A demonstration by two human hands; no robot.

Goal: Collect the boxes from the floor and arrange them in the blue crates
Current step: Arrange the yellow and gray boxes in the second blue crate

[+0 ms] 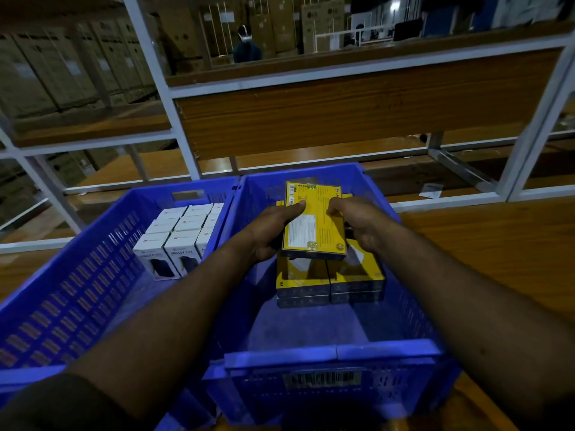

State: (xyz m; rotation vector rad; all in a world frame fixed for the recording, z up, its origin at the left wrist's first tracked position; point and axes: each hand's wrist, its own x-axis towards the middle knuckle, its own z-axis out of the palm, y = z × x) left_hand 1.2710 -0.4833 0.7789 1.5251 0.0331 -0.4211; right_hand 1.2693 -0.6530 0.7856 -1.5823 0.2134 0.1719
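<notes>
**A yellow box is held over the stack in the right crate**

A flat yellow box (pixel 314 220) is held by both hands just above a stack of yellow boxes (pixel 329 276) inside the right blue crate (pixel 329 356). The label side of the box is turned up. It is gripped on its two long sides, most likely so that it can be kept level and set down straight on the pile.

The left hand (pixel 270 231) is wrapped round the left edge, with the thumb laid on top of the box. The right hand (pixel 357 225) is curled round the right edge in the same way. The box is pinched between them.

The stack below is made of two piles set side by side against the far wall of the crate. The near part of the crate floor is bare, so room is left for more boxes.

In the left blue crate (pixel 62 293), white boxes (pixel 180 234) are stood upright in neat rows at the far end. It looks as if each kind of box is kept in its own crate.

Both crates are set on a wooden table (pixel 497 250). A white metal rack (pixel 174 98) is seen behind them.
</notes>
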